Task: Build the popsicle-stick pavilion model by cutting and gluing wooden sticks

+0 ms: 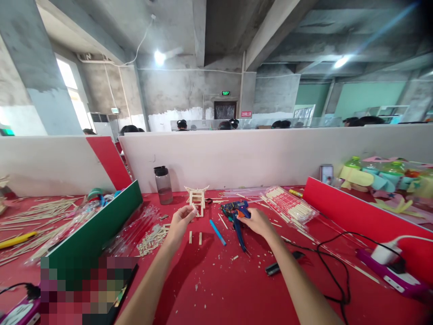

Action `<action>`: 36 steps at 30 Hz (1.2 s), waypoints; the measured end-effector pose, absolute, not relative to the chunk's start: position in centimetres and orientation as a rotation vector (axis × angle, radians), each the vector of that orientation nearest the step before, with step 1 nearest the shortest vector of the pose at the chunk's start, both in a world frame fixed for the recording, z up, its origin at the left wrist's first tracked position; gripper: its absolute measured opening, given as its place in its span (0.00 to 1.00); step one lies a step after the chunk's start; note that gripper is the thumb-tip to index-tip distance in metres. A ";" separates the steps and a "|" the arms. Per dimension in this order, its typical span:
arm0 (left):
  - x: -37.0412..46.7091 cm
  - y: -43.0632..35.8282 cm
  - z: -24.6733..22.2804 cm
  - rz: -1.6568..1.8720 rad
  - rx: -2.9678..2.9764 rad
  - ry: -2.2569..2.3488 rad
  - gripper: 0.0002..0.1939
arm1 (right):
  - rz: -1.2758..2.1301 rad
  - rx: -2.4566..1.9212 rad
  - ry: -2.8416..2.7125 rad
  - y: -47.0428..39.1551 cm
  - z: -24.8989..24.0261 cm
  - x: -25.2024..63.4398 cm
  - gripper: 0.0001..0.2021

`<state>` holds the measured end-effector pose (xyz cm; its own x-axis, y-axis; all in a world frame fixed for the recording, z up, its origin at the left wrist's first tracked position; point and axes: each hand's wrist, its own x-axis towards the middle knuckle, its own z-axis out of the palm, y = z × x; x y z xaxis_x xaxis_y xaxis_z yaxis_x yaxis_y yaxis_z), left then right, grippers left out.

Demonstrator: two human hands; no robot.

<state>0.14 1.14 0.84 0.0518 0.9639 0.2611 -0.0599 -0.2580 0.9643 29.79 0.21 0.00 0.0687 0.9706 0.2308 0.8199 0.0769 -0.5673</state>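
Sticks point(190, 237): two short pieces, apart, nearer than the frame point(196, 197).
Pen point(217, 232): blue, to the near right of the frame.
Left hand point(182, 220): just nearer than the frame; thumb and forefinger tips close together, though whether they pinched anything could not be made out.
Right hand point(255, 221): right of the frame, fingers curled round the blue tool point(244, 211).
Frame: on the table point(209, 289); seemed light, stiff, fragile at its joints; best held gently by the uprights.
Bottle point(164, 187): left of the frame.
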 end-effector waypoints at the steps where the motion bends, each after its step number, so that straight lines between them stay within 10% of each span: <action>1: 0.1 1.1 0.8 1.383 1.383 0.995 0.18 | 0.309 -1.826 -1.798 0.2 -0.1 29.9 0.10; 36: -1.6 3.2 4.5 1.404 1.689 1.142 0.17 | 0.595 -1.169 -1.781 2.6 5.1 24.0 0.08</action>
<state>-1.57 3.17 4.47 0.0456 0.9128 0.4058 0.2114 -0.4058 0.8892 23.99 2.61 5.14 -0.1516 0.8956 0.4182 0.4640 0.4381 -0.7699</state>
